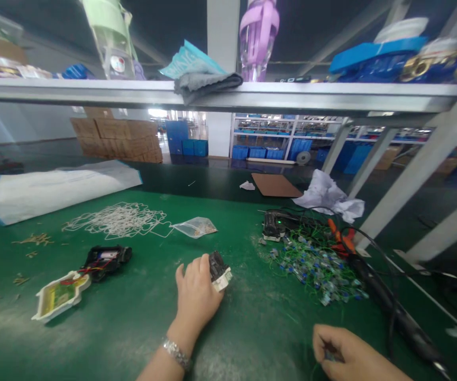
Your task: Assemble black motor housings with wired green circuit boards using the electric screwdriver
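In the near middle, my left hand (197,290) grasps a black, blocky, plastic-looking device (216,264) with a pale rim — probably light, stiff, best held by its dark sides. My right hand (345,353), near right, curls round a small bluish piece (331,356) — perhaps fragile.
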The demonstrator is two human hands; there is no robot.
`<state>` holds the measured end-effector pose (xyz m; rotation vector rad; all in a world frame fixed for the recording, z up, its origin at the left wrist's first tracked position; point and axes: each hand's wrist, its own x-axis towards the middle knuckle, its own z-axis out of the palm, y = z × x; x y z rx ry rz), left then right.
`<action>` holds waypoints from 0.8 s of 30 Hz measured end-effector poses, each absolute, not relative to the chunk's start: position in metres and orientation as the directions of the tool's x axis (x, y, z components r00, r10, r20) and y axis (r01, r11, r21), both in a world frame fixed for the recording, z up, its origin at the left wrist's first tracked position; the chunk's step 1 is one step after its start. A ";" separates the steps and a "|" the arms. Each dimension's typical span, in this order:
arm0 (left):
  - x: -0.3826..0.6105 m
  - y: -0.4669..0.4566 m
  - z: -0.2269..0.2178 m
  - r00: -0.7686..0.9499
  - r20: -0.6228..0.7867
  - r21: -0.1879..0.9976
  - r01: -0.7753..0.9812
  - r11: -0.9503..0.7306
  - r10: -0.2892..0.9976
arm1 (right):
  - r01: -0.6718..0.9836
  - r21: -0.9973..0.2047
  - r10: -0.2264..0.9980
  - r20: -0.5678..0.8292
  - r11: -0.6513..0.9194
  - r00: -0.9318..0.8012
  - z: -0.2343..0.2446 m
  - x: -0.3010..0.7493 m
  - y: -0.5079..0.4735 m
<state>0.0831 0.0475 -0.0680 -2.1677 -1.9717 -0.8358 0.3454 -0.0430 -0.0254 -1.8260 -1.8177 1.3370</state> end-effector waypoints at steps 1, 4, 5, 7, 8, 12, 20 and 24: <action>0.086 0.044 -0.069 0.029 0.475 0.254 0.953 -0.168 0.880 | 0.691 -0.703 0.898 -0.398 -0.166 -0.190 -0.022 0.347 -0.041; 0.095 0.036 -0.073 0.105 0.518 0.171 0.960 -0.224 0.849 | 0.729 -0.684 0.971 -0.183 -0.015 -0.152 -0.009 0.352 -0.020; 0.096 0.033 -0.075 0.134 0.522 0.149 0.958 -0.245 0.842 | 0.723 -0.691 0.992 -0.071 0.023 -0.100 -0.005 0.356 -0.010; 0.098 0.031 -0.077 0.184 0.522 0.114 0.953 -0.281 0.833 | 0.708 -0.705 0.990 0.128 0.044 0.066 0.000 0.370 0.011; 0.098 0.030 -0.078 0.198 0.524 0.102 0.951 -0.292 0.828 | 0.712 -0.702 0.971 0.187 0.026 0.149 0.000 0.381 0.021; 0.101 0.027 -0.076 0.224 0.546 0.079 0.946 -0.315 0.808 | 0.776 -0.614 0.918 0.210 -0.144 0.337 -0.014 0.431 0.049; 0.111 0.022 -0.078 0.311 0.553 0.244 0.826 -0.507 0.773 | 0.822 -0.423 0.836 0.221 -0.382 0.502 -0.040 0.508 0.059; 0.090 0.033 -0.074 0.153 0.491 0.499 0.757 -0.421 0.857 | 0.838 -0.393 0.864 0.174 -0.379 0.473 -0.055 0.530 0.058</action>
